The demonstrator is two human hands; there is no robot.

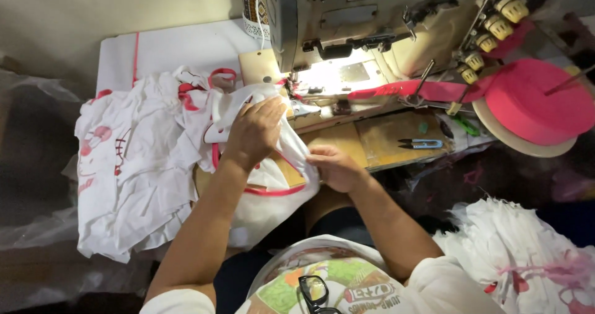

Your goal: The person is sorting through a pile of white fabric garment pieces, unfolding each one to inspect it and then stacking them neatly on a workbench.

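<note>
A white garment piece with red trim [273,193] lies over the wooden table edge in front of an industrial sewing machine [347,26]. My left hand [255,131] grips a fold of this white fabric near the machine's needle area. Just to its right, my right hand [334,168] pinches the fabric's lower edge. A red binding tape [427,89] runs from a large pink tape roll [536,106] toward the lit needle plate [334,75].
A heap of white printed garments [133,165] lies on the left of the table. More white pieces with pink trim [527,252] are piled at lower right. Blue thread snips [421,143] rest on the wooden board. Black glasses [315,292] hang at my shirt collar.
</note>
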